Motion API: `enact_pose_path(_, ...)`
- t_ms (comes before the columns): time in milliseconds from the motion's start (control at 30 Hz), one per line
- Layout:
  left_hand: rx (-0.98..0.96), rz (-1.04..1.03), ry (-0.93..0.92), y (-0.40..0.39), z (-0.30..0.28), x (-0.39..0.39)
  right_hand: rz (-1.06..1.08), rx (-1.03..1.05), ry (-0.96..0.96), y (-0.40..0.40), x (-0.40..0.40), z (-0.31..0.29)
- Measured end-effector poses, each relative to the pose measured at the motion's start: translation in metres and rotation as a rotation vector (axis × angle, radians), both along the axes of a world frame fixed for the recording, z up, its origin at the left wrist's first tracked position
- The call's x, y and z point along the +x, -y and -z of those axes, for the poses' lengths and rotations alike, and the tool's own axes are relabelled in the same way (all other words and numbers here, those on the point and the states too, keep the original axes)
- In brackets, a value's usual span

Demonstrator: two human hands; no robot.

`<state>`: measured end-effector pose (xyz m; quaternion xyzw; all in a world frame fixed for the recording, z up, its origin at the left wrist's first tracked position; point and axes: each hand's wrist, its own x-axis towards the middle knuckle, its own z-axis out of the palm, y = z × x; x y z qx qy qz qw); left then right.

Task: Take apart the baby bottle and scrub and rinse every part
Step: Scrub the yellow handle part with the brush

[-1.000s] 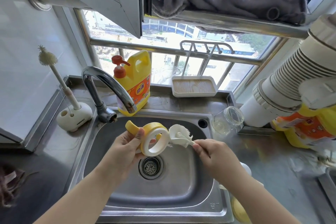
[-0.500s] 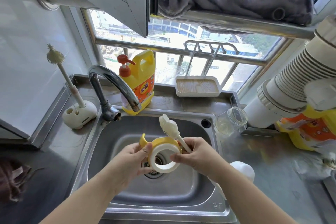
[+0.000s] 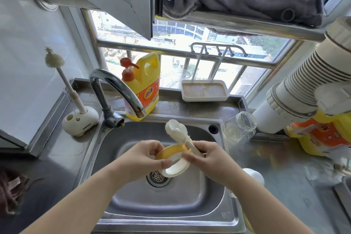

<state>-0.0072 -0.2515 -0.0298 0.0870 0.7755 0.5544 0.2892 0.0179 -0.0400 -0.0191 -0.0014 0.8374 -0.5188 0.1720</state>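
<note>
Both hands are above the steel sink, just over the drain. The left hand holds the yellow and white bottle ring with thumb and fingers curled around its left side. The ring is tilted, and its white round opening faces toward the camera. The right hand grips the white handle of a small brush with curled fingers, and its fingers also touch the right side of the ring. The head of the brush points up and to the left, above the ring and apart from its opening.

On the bench to the right of the sink lies a clear glass bottle on its side, with its mouth toward the wall. A white rounded part is just behind the right forearm; what it is I cannot tell.

Behind the sink stands the curved tap, and just behind the tap a yellow soap bottle with a red pump. At the left side, a long brush stands upright in a white holder. On the window ledge there is a white tray with a metal rack. At the far right is a wide white pipe and under it a second yellow bottle.
</note>
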Motion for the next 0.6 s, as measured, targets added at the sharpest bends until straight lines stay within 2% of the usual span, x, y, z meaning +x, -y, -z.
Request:
enact_pose_path(100,0.07,-0.064,0.036,0.001,0.009,0.002,0.123,0.116,-0.069,-0.013,0.005,-0.001)
enact_pose_path(233,0.243,-0.135,0.071,-0.003,0.015,0.005,-0.012,0.31,-0.169,-0.013,0.015,0.002)
enact_pose_path(300,0.287,-0.157,0.059,-0.004,0.016,0.005,0.043,0.395,-0.207,-0.018,0.012,0.002)
enact_pose_path(367,0.305,-0.157,0.051,-0.004,0.017,0.004,0.064,0.394,-0.224,-0.021,0.012,0.001)
enact_pose_path(467,0.359,-0.158,0.069,-0.003,0.018,0.003,-0.055,0.348,-0.229,-0.01,0.018,-0.003)
enact_pose_path(600,0.363,-0.154,0.055,0.002,0.02,0.004,0.082,0.449,-0.179,-0.021,0.01,0.004)
